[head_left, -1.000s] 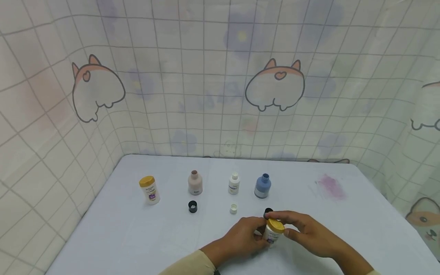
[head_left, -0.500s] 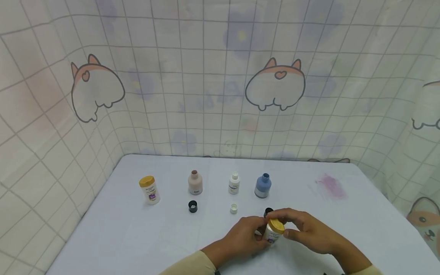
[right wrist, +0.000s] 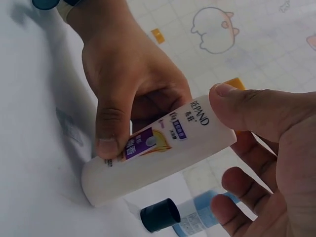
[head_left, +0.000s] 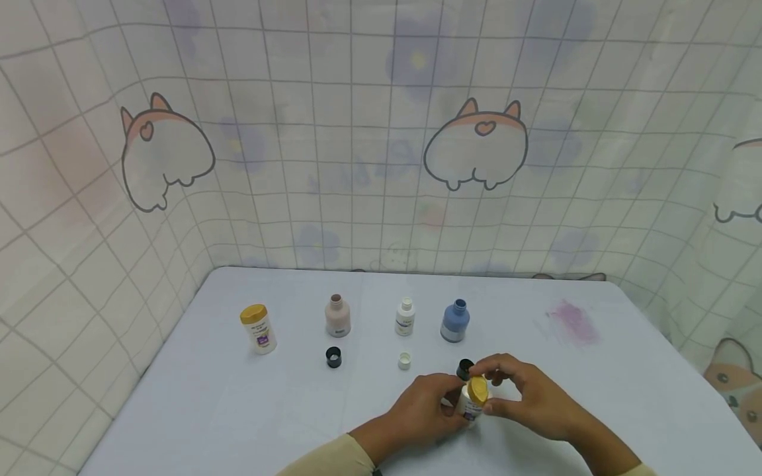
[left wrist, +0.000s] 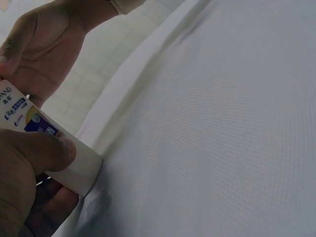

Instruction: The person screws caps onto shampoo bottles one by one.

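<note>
My left hand [head_left: 419, 406] grips a white bottle [right wrist: 163, 153] round its body, near the front of the table. Purple and yellow print marks the label, and the base is down at the white cloth. Over the top, my right hand [head_left: 536, 406] pinches a yellow cap [head_left: 478, 390] between thumb and fingers. The cap sits tilted at the bottle's mouth; in the right wrist view it is mostly hidden behind the thumb. The left wrist view shows the left thumb laid across the label. Just behind the bottle stands a black cap [head_left: 465, 369].
At the back stand uncapped pink [head_left: 338, 318], small white [head_left: 405, 318] and blue [head_left: 455, 322] bottles. Before them lie another black cap [head_left: 334, 357] and a white cap [head_left: 405, 361]. A second yellow-capped bottle [head_left: 259, 330] stands left. A pink stain [head_left: 574, 322] marks the cloth.
The yellow cap has gone from seated on the bottle to tilted, with the right fingers rising and drawing in around it. The left hand and bottle have stayed in place.
</note>
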Available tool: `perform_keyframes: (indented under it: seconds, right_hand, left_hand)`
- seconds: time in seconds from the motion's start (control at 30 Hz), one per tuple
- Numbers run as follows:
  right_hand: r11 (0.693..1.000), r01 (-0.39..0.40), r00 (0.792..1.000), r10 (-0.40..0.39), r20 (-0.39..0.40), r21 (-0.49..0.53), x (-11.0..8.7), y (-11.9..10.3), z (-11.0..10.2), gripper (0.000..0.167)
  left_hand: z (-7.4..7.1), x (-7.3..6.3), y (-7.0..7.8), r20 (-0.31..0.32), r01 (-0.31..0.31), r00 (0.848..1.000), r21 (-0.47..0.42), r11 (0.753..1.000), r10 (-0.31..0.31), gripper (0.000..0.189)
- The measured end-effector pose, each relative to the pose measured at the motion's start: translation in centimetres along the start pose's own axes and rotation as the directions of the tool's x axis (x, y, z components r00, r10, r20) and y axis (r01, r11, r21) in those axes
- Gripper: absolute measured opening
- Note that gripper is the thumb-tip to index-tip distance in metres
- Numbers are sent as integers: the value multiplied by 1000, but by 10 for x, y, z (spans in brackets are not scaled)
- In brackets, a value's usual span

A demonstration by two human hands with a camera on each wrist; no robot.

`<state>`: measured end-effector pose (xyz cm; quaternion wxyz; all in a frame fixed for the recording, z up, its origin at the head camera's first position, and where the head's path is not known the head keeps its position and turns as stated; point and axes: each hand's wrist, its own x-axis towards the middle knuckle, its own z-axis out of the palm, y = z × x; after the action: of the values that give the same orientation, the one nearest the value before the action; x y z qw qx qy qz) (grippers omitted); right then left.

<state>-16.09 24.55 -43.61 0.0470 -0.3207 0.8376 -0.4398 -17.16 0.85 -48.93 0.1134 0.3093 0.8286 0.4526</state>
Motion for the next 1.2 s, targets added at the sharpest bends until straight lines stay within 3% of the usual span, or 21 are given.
perform_keyframes:
  seconds: [0.33,0.67,0.83,0.93,1.2]
  right_hand:
    - [996,-91,985,89,-145,-9,-1,0,12,42]
    - [981,-193,949,189,-251,8,1,-8,24,42]
    - [945,-324,908,322,-269,37,2,-15,29,44]
    - [931,-361,893,360,-271,49,2,-18,30,45]
    - [924,-379,887,376,-269,44,4,-21,29,45]
  left_hand:
    - [1,0,-1,-13,-7,1000,-15,1000,7,36]
    - [2,1,0,-15,31,999,-47,998,-32,34]
    - [3,0,-1,-15,31,999,-72,997,-32,33]
    - [4,0,-2,-15,21,1000,-77,997,-23,33]
    - [3,0,-3,-16,17,1000,-88,996,-18,33]
